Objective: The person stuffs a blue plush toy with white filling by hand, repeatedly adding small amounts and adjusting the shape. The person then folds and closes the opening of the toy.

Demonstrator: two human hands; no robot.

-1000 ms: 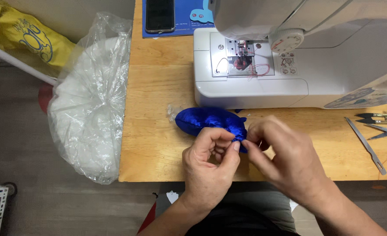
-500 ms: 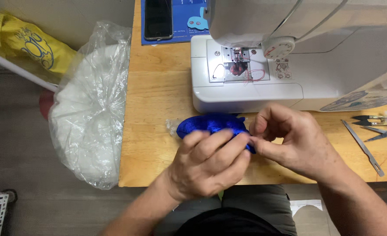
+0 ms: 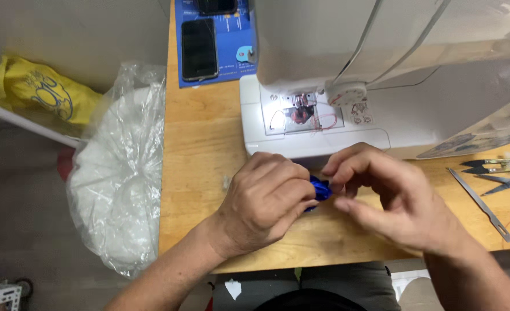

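blue fabric piece (image 3: 320, 189), inside left hand (image 3: 266, 198)

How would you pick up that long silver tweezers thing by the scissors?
Probably by the middle of the silver tweezers, coming straight down from above. They lie flat and slanted on the wooden table, thin and narrow, so a pinch across the two long edges suits best. The scissors sit close to the upper end, so the lower half is freer.
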